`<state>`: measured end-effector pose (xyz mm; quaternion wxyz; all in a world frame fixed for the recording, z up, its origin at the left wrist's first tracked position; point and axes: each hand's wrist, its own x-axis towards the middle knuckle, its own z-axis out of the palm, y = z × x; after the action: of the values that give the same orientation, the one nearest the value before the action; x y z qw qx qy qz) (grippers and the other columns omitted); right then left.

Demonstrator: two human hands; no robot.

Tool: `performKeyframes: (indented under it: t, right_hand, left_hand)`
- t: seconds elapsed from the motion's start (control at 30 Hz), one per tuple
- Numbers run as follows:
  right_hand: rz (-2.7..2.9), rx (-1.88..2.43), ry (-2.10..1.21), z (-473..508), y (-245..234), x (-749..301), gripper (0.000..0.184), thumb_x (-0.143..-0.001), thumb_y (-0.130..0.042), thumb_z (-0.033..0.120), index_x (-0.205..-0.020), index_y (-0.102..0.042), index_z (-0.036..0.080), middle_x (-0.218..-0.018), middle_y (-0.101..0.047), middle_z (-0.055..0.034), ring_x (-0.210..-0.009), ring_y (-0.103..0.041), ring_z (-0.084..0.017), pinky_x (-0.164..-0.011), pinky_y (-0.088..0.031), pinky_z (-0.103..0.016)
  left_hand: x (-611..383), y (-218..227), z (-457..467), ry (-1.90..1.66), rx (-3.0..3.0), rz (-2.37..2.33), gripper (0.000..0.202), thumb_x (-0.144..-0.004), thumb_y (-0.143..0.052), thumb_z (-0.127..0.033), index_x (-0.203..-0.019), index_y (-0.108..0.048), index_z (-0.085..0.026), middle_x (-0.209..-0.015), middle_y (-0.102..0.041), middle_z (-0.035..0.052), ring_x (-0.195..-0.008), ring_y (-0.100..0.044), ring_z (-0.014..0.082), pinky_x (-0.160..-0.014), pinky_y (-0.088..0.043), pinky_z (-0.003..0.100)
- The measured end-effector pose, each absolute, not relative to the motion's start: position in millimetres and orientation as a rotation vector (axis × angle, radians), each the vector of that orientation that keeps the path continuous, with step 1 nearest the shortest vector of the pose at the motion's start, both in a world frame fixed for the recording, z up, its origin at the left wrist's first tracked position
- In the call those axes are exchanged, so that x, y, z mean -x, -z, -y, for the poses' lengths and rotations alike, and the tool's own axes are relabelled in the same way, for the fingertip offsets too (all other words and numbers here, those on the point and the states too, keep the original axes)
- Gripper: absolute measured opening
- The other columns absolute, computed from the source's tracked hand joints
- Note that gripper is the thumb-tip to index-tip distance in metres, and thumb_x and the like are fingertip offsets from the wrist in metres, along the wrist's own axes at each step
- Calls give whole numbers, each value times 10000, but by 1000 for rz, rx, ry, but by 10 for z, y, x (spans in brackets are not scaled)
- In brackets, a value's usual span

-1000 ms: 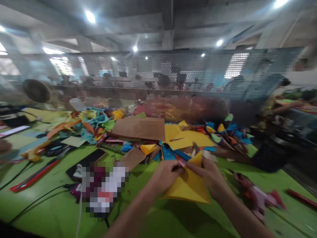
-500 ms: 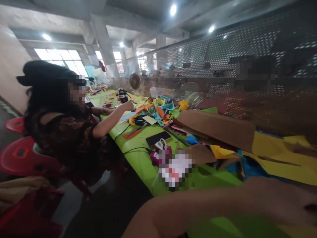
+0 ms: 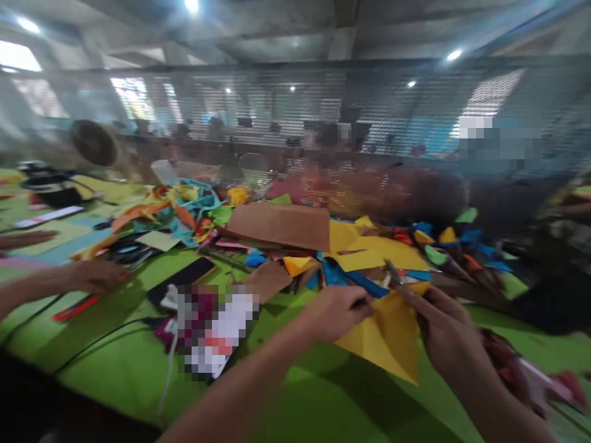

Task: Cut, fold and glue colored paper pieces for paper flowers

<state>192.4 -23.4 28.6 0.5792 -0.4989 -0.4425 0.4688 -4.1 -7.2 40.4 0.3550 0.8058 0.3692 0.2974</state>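
Observation:
Both of my hands grip a folded yellow paper sheet (image 3: pixel 385 335) just above the green table (image 3: pixel 115 381). My left hand (image 3: pixel 335 314) pinches its upper left edge, fingers closed. My right hand (image 3: pixel 446 329) pinches the top right part, fingers closed too. The paper's point hangs down towards me. The picture is blurred by motion.
A heap of coloured paper scraps (image 3: pixel 194 212), a brown card sheet (image 3: pixel 281 224) and yellow sheets (image 3: pixel 369 252) lie behind my hands. A black phone (image 3: pixel 184 277) and cables lie at left. Another person's hand (image 3: pixel 92 277) rests on the table far left. A mesh screen (image 3: pixel 323 117) backs the table.
The view swung left to a seated person and back to the table. My hands still hold the yellow paper. Another person's hand now shows at left.

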Motion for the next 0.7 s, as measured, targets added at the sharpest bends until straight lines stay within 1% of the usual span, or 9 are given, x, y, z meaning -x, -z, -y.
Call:
performKeyframes:
  t: [0.03,0.1,0.23,0.3,0.4,0.47,0.57,0.63,0.7]
  right_hand:
    - [992,1141,-1077,231,-324,-1916,256,-654,-837,410,-829,-724,262,-831,-741,-31,-731,-677,-239,-651,-550,-340]
    - [952,1110,-1042,249,-394,-1900,245,-635,-846,406,-776,-711,259,-774,-730,-6,-708,-665,-213,-638,-529,-306]
    - [936,1043,-1064,318,-459,-1859,252,-671,-823,445,-726,-672,250,-754,-721,4,-744,-669,-197,-622,-503,-261]
    - [998,1046,-1189,345,-456,-1822,280,-652,-836,452,-742,-678,238,-778,-738,-11,-759,-686,-211,-627,-509,-267]
    - [1034,1102,-1401,369,-441,-1759,373,-587,-878,439,-829,-716,205,-808,-765,-52,-744,-711,-248,-660,-538,-321]
    - [985,1112,-1442,369,-434,-1738,415,-562,-892,430,-854,-728,184,-803,-773,-69,-726,-719,-257,-661,-550,-340]
    - [943,1091,-1385,348,-431,-1761,398,-545,-902,406,-821,-733,174,-763,-772,-68,-673,-717,-247,-624,-554,-328]
    - [931,1102,-1314,331,-437,-1802,379,-535,-905,387,-805,-735,182,-734,-766,-54,-634,-708,-241,-590,-555,-326]
    - [904,1124,-1214,310,-449,-1846,370,-533,-904,364,-822,-737,206,-738,-760,-31,-620,-696,-233,-557,-554,-323]
  left_hand:
    - [54,-414,72,-775,-2078,-944,191,-904,-532,-250,-742,-619,-199,-778,-670,5,-757,-588,175,-664,-365,252]
    - [70,-422,67,-782,-2043,-918,202,-907,-526,-262,-733,-606,-197,-776,-659,-8,-749,-576,160,-661,-362,240]
    - [71,-410,51,-801,-1992,-963,212,-898,-518,-294,-720,-570,-191,-768,-636,-7,-742,-555,158,-634,-340,240]
    - [63,-403,43,-835,-1974,-1000,214,-895,-502,-284,-709,-549,-190,-753,-620,-6,-735,-542,156,-626,-331,240]
    - [37,-377,35,-893,-1936,-1031,227,-896,-501,-300,-702,-539,-189,-733,-599,-10,-720,-527,151,-617,-329,239]
    - [12,-343,34,-927,-1902,-1031,226,-899,-511,-328,-726,-556,-189,-721,-591,-16,-703,-520,148,-607,-333,238]
    - [-14,-312,34,-952,-1940,-1040,255,-907,-519,-363,-737,-581,-183,-673,-561,-19,-645,-490,142,-569,-318,244]
    - [-15,-364,28,-975,-2043,-1065,298,-909,-526,-365,-685,-577,-176,-620,-513,-19,-596,-452,136,-540,-286,255]
    - [-13,-511,-12,-984,-2060,-1100,327,-906,-550,-367,-640,-569,-177,-590,-475,-20,-584,-438,133,-543,-267,266]
